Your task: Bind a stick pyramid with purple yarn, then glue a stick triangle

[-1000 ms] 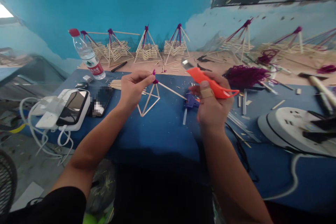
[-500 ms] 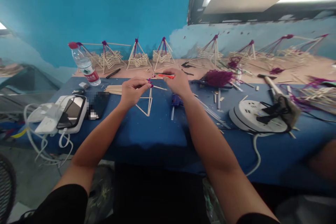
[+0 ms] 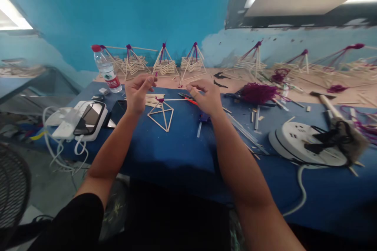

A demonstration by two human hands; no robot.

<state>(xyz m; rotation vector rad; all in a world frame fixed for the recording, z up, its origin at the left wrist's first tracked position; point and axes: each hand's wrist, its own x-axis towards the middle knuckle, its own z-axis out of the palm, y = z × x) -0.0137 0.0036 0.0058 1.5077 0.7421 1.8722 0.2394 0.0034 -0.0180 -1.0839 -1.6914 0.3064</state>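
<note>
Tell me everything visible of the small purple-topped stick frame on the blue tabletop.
The small stick frame is an open, pyramid-like skeleton of thin, pale, wooden-looking sticks. Purple yarn wraps its top joint, from which sloping sticks run down to a base that appears triangular. A longer stick reaches from the top toward the right hand; its far end is hard to make out. The frame stands on the blue tabletop, in front of loose sticks, and no hand visibly grips it.
</note>
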